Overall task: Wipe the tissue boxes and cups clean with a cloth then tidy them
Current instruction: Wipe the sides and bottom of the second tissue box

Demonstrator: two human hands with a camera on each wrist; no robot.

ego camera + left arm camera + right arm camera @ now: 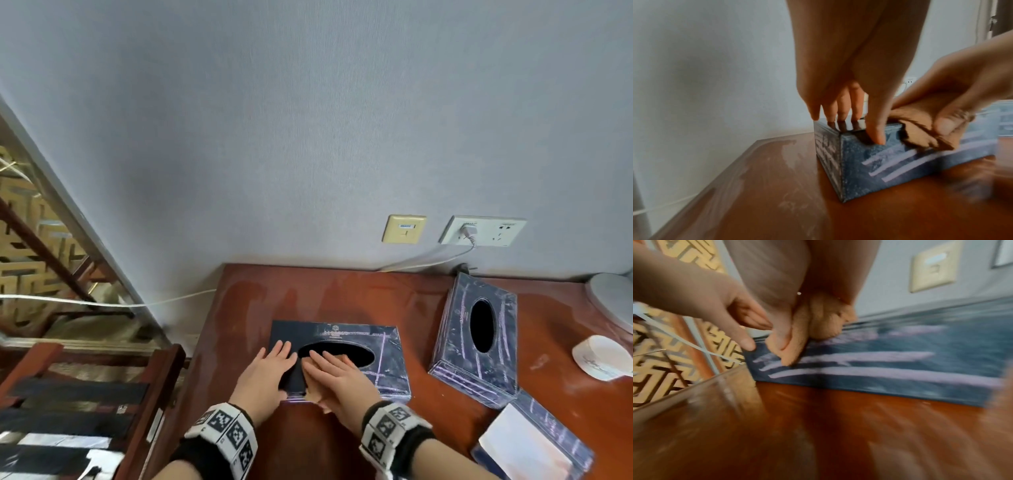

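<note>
A dark blue tissue box (387, 363) with purple chalk-like streaks and an oval opening lies flat mid-table. My left hand (270, 366) rests on its left top with straight fingers (838, 105), and the thumb hangs over the front face. My right hand (335, 373) presses a tan cloth (311, 393) onto the top beside the opening. In the left wrist view its thumb (943, 125) pinches the cloth (920, 129) over the streaked front face (900, 162). The right wrist view is blurred and shows the bunched cloth (818, 321) under the palm.
A second streaked box (476, 342) lies to the right, and a third (534, 442) with white tissue showing is at the front right. A white cup (599, 358) and a white round object (613, 301) sit far right. A plugged cable (428, 260) runs along the wall. A chair (85, 394) stands left.
</note>
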